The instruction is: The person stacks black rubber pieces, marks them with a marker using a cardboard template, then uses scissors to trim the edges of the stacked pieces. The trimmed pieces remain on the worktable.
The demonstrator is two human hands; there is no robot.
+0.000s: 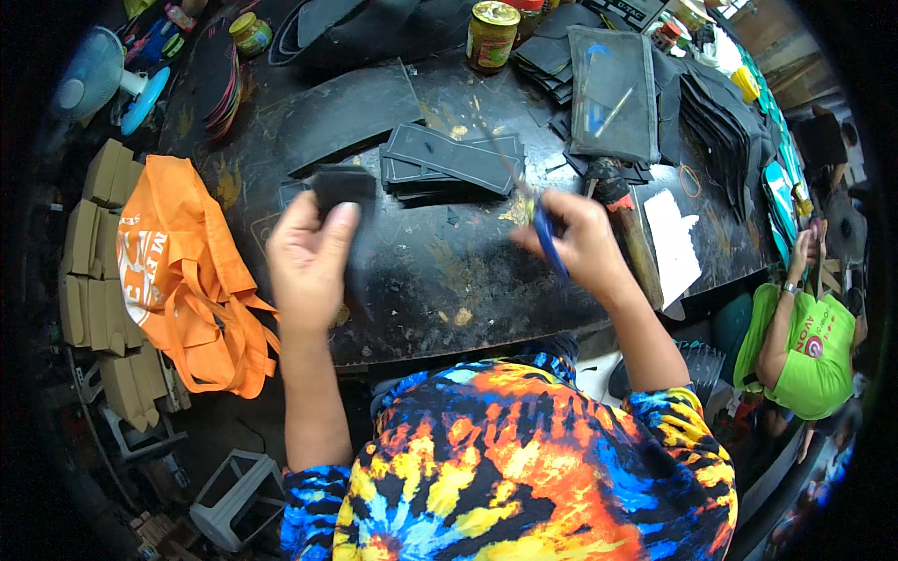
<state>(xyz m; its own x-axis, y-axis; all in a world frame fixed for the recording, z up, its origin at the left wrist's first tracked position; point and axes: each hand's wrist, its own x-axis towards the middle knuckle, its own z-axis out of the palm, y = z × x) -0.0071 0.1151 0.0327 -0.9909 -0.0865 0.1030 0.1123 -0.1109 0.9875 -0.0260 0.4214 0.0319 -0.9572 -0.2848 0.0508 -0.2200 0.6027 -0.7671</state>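
- An orange tote bag [192,280] hangs just left of my left hand.
- My left hand [309,266] pinches a dark flat piece [348,185] between thumb and fingers; motion blurs the piece.
- A stack of black cut pieces with pale outlines [449,161] lies on the worn black table [421,280], right of my left hand and beyond it.
- Blue-handled scissors [550,247] sit in my right hand [582,238], its fingers curled round the handles; the blurred blades point away toward the stack's right end.
- A dark mesh pouch [613,93] lies beyond my right hand.
- A wooden-handled tool [638,257] rests just right of that hand, then a torn white sheet [672,248].
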